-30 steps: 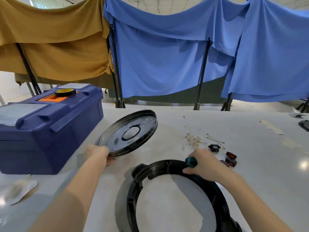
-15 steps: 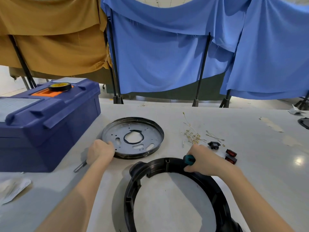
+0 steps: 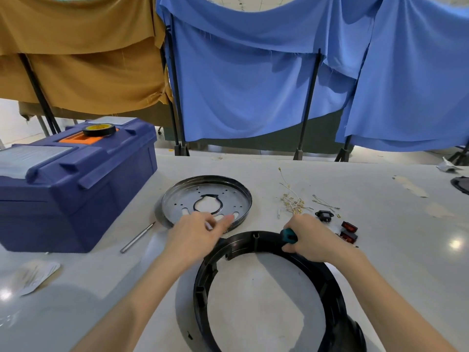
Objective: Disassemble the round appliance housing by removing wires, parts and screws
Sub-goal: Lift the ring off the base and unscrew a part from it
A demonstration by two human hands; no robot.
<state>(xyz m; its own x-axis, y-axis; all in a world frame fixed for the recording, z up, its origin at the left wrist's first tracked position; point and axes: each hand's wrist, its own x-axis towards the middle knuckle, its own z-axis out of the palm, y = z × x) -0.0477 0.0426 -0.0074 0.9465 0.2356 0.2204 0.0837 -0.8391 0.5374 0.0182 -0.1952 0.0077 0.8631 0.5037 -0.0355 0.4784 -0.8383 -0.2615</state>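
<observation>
A black round housing ring (image 3: pixel 205 283) lies on the white table in front of me. Beyond it a round metal plate (image 3: pixel 225 191) with a keyhole opening lies flat. My left hand (image 3: pixel 195 237) hovers over the plate's near rim and the ring's far left edge, fingers relaxed and holding nothing. My right hand (image 3: pixel 312 237) grips a teal-handled screwdriver (image 3: pixel 288 236) at the ring's far right edge. Loose wires (image 3: pixel 291 199), a black socket (image 3: pixel 324 215) and two red switches (image 3: pixel 349 231) lie just right of it.
A blue toolbox (image 3: pixel 71 184) with a tape roll (image 3: pixel 99 129) on top stands at the left. A metal rod (image 3: pixel 137 237) lies beside it, and crumpled paper (image 3: pixel 35 275) sits near the front left. Brown and blue cloths hang behind the table.
My left hand lowered the metal plate flat onto the table, let it go and moved right toward the ring. The right hand stayed on the screwdriver.
</observation>
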